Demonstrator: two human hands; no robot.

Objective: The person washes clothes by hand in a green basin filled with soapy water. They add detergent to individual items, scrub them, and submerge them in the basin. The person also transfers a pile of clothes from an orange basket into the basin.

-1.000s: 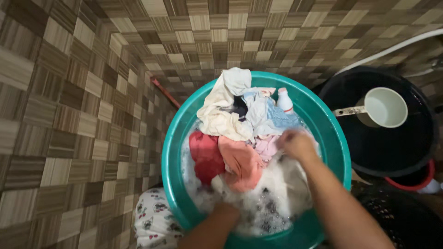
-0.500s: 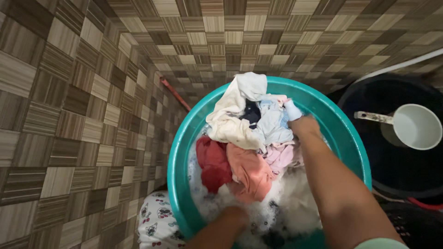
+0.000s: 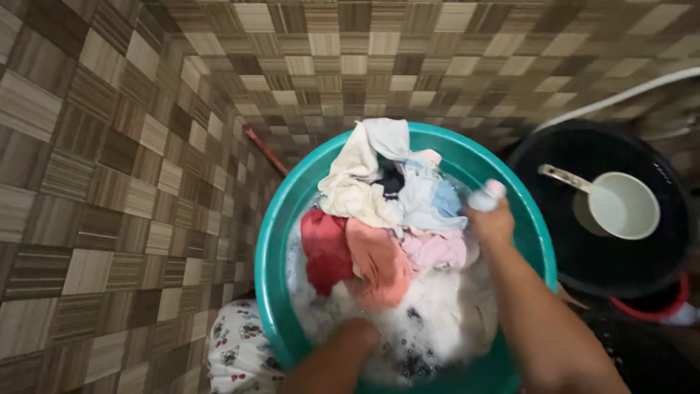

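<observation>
The right hand (image 3: 493,219) is closed around a small white bottle with a pink cap (image 3: 487,197), held up over the right side of the big green tub (image 3: 281,219). The left hand (image 3: 357,332) is down in the white soapy foam (image 3: 437,306) at the near side of the tub, so I cannot tell if it is open or closed. Wet clothes (image 3: 379,211) are piled in the tub: cream, blue, red and orange-pink. To the right, a white scoop (image 3: 620,206) sits in a black bucket (image 3: 583,263).

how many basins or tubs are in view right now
2. A teal basin sits in the middle, full of suds and clothes, with both hands in it. A black tub stands to its right, holding a white dipper. A red rim under the black one may be a third.
</observation>
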